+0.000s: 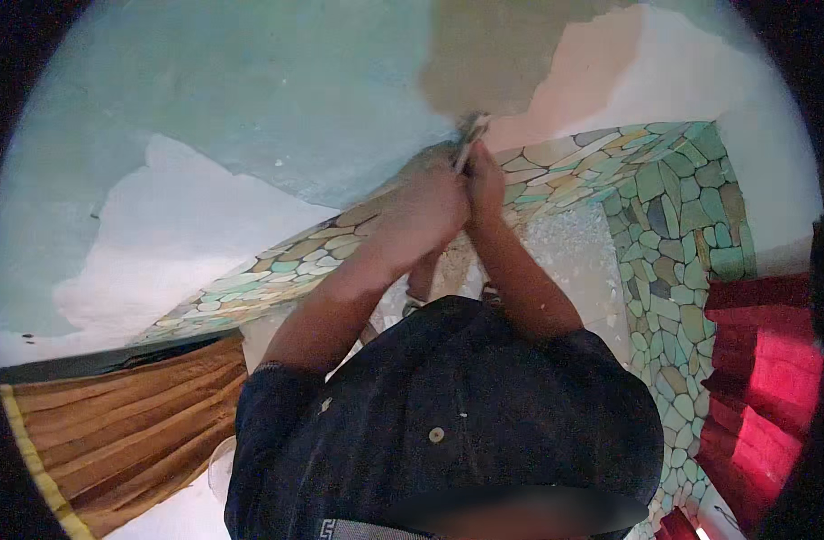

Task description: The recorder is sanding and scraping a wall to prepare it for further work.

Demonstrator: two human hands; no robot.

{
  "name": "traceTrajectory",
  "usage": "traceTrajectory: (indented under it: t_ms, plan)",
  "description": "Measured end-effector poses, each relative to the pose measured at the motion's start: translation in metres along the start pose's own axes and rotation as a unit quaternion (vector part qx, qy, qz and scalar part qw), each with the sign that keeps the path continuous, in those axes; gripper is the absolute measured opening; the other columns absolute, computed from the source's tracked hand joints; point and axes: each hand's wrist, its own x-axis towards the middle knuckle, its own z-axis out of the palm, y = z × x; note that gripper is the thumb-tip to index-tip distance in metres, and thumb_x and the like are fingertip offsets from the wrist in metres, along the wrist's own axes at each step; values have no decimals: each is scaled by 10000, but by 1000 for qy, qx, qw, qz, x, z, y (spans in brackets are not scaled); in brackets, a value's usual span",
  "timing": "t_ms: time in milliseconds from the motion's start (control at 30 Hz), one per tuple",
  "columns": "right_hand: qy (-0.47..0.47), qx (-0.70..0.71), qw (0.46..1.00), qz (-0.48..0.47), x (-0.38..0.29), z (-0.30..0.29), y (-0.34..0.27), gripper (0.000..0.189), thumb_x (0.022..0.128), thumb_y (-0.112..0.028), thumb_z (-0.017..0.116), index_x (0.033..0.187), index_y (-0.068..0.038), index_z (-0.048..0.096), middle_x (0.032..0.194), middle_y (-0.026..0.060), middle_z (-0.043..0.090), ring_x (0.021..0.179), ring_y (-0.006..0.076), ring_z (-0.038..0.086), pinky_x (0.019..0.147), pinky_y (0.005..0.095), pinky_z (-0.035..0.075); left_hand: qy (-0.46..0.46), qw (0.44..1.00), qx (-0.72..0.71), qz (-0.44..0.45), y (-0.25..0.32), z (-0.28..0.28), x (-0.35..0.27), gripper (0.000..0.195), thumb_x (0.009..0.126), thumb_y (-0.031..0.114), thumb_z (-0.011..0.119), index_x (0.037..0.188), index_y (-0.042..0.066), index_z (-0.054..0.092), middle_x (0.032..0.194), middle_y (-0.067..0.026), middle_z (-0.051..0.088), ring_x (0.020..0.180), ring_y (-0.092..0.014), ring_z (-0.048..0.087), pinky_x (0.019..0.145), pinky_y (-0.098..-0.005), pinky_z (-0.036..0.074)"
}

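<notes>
Both my hands meet in front of the wall, at the upper middle of the view. My left hand (428,196) and my right hand (486,181) are closed around a slim hand tool (471,140), blurred, perhaps a scraper. Its pale handle shows between the hands, and its far end meets the wall. Blue-green paint (250,81) covers much of this wall, with ragged borders. Beside the tool's tip lie a grey-brown patch (493,61) and a pinkish patch (580,88). A white patch (175,229) spreads to the left.
A stone-patterned band (304,263) runs along the lower wall and turns the corner at right. Pale flakes litter the floor (567,250) near my feet. A brown curtain (142,432) hangs at left, a red curtain (756,378) at right. A whitish rounded object (221,466) is partly hidden.
</notes>
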Motion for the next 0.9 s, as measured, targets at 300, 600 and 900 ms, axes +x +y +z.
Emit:
traceTrajectory:
  t_ms: [300, 600, 900]
  plan:
    - [1, -62, 998, 27, 1, 1, 9, 458, 1069, -379, 408, 1020, 30, 608, 925, 83, 633, 850, 156, 568, 795, 350, 468, 35, 999, -29, 6, -8, 5, -6, 337, 929, 218, 490, 1059, -68, 609, 919, -334, 665, 913, -487, 662, 829, -582, 505]
    - [33, -177, 981, -70, 5, -6, 8, 407, 1065, -331, 404, 995, -20, 658, 863, 85, 640, 787, 180, 591, 748, 359, 491, 14, 1000, 9, -11, 3, 4, 0, 348, 936, 226, 492, 1035, -86, 612, 941, -329, 665, 904, -488, 661, 812, -570, 516]
    - [48, -9, 997, 54, 13, -21, -9, 482, 1064, -414, 407, 1025, 15, 622, 889, 78, 645, 809, 176, 579, 768, 358, 485, 9, 1000, 11, -1, 17, 17, 20, 370, 951, 249, 478, 1094, -76, 584, 968, -324, 666, 930, -488, 655, 836, -564, 510]
